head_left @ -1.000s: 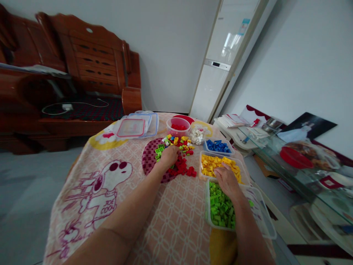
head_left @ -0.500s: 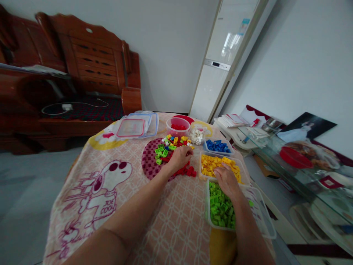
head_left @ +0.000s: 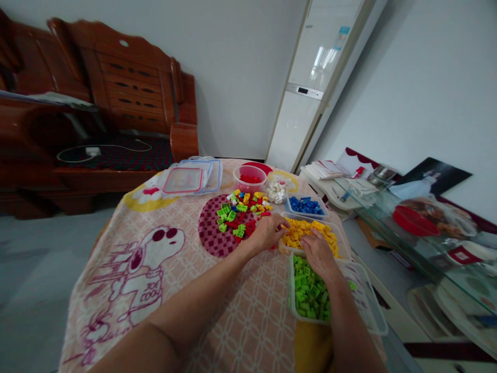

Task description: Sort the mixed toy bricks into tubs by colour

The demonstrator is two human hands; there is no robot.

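Observation:
My left hand [head_left: 268, 231] is at the left rim of a clear box of yellow toy bricks [head_left: 297, 228]. Its fingers are closed in a pinch, and whatever is between them is too small to make out. On the right side of that same box, my right hand [head_left: 319, 253] has its curled fingertips among the yellow bricks, their grip partly hidden. A mixed pile of toy bricks [head_left: 239, 230], green, red, yellow and white, lies left of my left hand on a dark red round patch of the cloth.
Nearer me stands a box of green bricks [head_left: 310, 292]; farther off are a box of blue bricks [head_left: 305, 205], a pile of white bricks [head_left: 277, 191] and a round tub [head_left: 250, 187] with red bricks. Plastic lids [head_left: 183, 180] lie at the back left. A glass-topped table [head_left: 388, 228] adjoins on the right.
My left hand has moved right, from over the mixed pile to the edge of the yellow box, uncovering green and red bricks. The right hand has stayed at the yellow bricks.

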